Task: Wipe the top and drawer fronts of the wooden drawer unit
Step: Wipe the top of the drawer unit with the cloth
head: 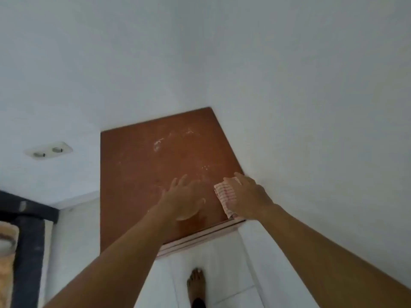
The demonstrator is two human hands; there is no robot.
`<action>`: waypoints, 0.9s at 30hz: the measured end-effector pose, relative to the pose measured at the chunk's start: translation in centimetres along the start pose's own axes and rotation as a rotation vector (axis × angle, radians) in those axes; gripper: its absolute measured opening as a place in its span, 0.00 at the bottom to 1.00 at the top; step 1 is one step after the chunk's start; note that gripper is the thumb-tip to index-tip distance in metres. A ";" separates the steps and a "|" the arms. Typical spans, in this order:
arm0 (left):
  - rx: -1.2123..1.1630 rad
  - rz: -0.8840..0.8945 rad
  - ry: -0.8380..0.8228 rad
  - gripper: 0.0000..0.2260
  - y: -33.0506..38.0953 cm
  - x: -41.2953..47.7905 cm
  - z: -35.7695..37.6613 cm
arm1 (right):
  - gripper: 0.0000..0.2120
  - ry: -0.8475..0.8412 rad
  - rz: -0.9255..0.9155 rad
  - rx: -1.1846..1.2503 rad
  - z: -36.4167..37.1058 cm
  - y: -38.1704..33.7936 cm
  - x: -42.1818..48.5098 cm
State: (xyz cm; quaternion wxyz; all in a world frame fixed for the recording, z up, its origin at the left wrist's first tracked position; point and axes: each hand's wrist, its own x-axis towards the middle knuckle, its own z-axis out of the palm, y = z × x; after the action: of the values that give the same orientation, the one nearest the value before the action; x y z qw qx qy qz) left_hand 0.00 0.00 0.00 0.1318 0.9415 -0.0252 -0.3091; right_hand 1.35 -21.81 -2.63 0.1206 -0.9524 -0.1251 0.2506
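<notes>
The wooden drawer unit (138,174) fills the middle of the head view; I look down on its reddish-brown top, which carries white dusty smears near the back. Only thin edges of the drawer fronts (200,237) show below the top's front edge. My right hand (246,196) presses a white cloth with pink stripes (225,192) flat on the top's front right corner. My left hand (184,196) lies beside it with fingers spread, palm down over the top, holding nothing.
White walls close in behind and to the right of the unit. A wall socket (49,150) sits to the left. White floor tiles and my bare foot (196,285) are below. A dark piece of furniture (26,241) stands at the lower left.
</notes>
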 end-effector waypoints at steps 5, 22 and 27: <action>0.162 -0.039 -0.023 0.31 -2.0 4.6 3.8 | 0.43 0.042 0.080 -0.077 6.7 1.5 3.3; 0.206 0.004 0.090 0.28 -3.8 7.9 2.6 | 0.20 0.401 0.043 0.259 4.6 0.2 8.8; -0.084 0.018 0.187 0.29 -6.9 14.6 -3.9 | 0.23 0.546 0.030 0.385 -2.9 -3.0 17.9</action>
State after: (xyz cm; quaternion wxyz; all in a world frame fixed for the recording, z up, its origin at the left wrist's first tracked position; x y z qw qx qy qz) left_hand 13.84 5.68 -7.22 0.1758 0.9597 -0.0084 -0.2192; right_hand 17.39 -14.16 -7.34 0.3236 -0.9459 -0.0243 0.0070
